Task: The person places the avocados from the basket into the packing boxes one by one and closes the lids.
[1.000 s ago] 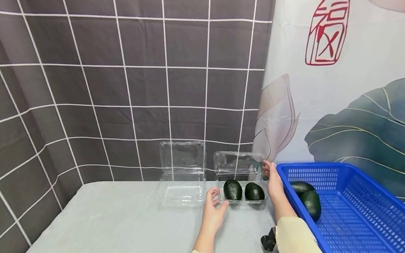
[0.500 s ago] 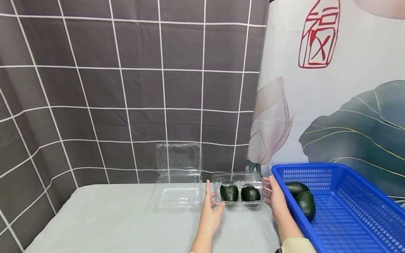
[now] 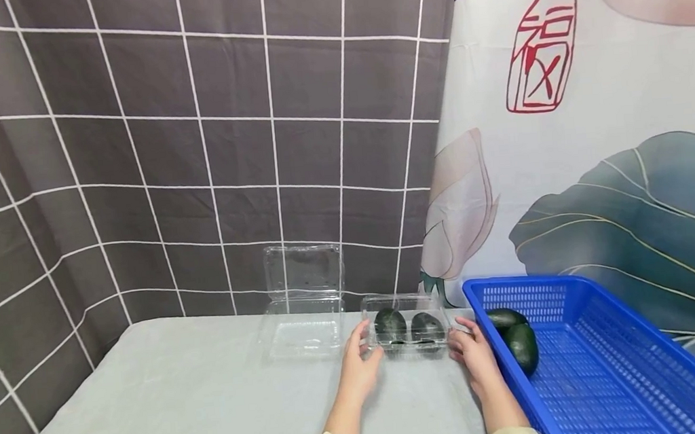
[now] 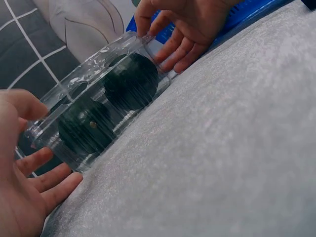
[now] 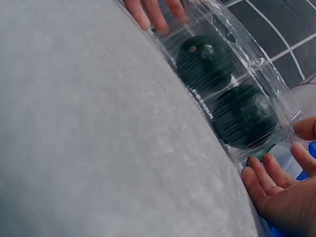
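A clear plastic clamshell box point(image 3: 403, 301) stands on the table with its lid folded down over two dark green avocados point(image 3: 389, 326), which show through its wall. At the left end, my left hand point(image 3: 357, 369) holds the rim between thumb and finger, its other fingers spread loosely beside the wall. My right hand point(image 3: 476, 357) is at the opposite end; in the right wrist view its thumb and forefinger point(image 5: 303, 154) pinch the rim's corner, and the remaining fingers lie low against the box.
Left of the box is a second clear clamshell box point(image 3: 304, 329), its lid raised. A blue plastic basket point(image 3: 605, 374) with dark green avocados point(image 3: 522, 350) at its left side stands on the right. Grey checked cloth point(image 3: 195, 154) hangs behind the table point(image 3: 184, 393).
The clamshell's lid has come down from upright onto the box. My right hand has moved from the raised lid down to the rim; my left hand stays at the left end.
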A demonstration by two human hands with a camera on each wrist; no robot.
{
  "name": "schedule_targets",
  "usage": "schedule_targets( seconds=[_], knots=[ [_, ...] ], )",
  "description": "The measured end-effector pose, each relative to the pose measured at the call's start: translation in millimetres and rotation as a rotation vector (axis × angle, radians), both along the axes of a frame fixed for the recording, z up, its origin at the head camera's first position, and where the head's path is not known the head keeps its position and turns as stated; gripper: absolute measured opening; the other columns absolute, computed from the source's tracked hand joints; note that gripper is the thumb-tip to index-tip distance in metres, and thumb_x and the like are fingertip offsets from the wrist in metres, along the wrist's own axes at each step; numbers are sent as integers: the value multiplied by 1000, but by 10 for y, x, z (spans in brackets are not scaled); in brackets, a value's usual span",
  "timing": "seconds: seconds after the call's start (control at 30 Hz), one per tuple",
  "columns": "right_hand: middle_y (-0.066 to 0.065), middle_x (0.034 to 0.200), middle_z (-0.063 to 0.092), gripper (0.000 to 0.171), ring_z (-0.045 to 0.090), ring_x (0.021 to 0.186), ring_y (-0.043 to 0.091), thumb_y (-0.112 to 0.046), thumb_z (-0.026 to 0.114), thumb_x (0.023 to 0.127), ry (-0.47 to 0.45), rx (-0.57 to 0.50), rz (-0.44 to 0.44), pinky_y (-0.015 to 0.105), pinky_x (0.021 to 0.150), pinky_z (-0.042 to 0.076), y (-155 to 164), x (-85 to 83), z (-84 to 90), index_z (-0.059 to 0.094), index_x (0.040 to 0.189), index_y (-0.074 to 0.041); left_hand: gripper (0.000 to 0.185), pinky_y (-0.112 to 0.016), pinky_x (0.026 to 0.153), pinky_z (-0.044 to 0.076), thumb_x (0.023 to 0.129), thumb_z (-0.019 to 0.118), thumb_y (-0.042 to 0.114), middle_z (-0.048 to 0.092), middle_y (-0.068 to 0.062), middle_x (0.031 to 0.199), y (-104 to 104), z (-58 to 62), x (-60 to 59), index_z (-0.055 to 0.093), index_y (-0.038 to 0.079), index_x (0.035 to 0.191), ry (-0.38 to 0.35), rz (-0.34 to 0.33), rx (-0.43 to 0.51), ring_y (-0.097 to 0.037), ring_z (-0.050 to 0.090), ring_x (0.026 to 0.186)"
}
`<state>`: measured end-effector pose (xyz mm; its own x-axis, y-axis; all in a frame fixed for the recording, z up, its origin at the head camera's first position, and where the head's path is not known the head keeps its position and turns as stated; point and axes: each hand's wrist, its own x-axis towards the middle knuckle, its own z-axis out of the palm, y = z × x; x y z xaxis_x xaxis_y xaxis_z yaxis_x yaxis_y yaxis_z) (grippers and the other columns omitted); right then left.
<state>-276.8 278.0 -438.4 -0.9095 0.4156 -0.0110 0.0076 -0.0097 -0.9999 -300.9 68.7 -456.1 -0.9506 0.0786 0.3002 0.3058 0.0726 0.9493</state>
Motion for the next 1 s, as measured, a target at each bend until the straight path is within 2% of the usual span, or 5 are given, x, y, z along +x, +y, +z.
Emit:
schedule_targets(
  seconds=[0.23,0.47,0.7,0.87,1.0],
  knots=[
    [-2,59,46,19,46,46,8,-22,47,88,-106,80,25,19,38,33,-1,-40,-18,45,90,-2,41,-45,82,47,97,45,21,52,-19,113,1,13,-49,36,1,132,-48,55,26,-34,55,99],
    [-2,50,45,24,45,38,11,-21,44,87,-133,53,81,20,34,30,38,-61,-23,51,69,-7,21,-34,63,45,95,48,23,52,-5,78,29,36,-71,48,3,102,-79,158,-77,-19,51,69],
    [-2,51,44,26,42,38,9,-17,42,89,-70,-43,108,17,35,31,61,-67,-57,51,67,-8,44,-18,34,35,99,37,38,48,3,55,17,31,-92,52,6,74,-277,-50,67,-6,45,42],
    [-3,51,41,26,38,38,7,-13,41,89,-46,-77,118,16,36,28,62,-58,-90,50,65,-9,43,-15,35,37,97,38,42,49,1,57,-11,15,-87,50,9,72,-390,-140,218,-6,50,44],
    [-5,50,41,26,37,38,5,-12,41,89,-22,-113,102,15,36,28,63,-56,-98,49,64,-11,38,-15,36,36,95,44,40,51,2,58,-6,36,-72,52,11,72,-417,-148,233,-5,50,45]
  ],
)
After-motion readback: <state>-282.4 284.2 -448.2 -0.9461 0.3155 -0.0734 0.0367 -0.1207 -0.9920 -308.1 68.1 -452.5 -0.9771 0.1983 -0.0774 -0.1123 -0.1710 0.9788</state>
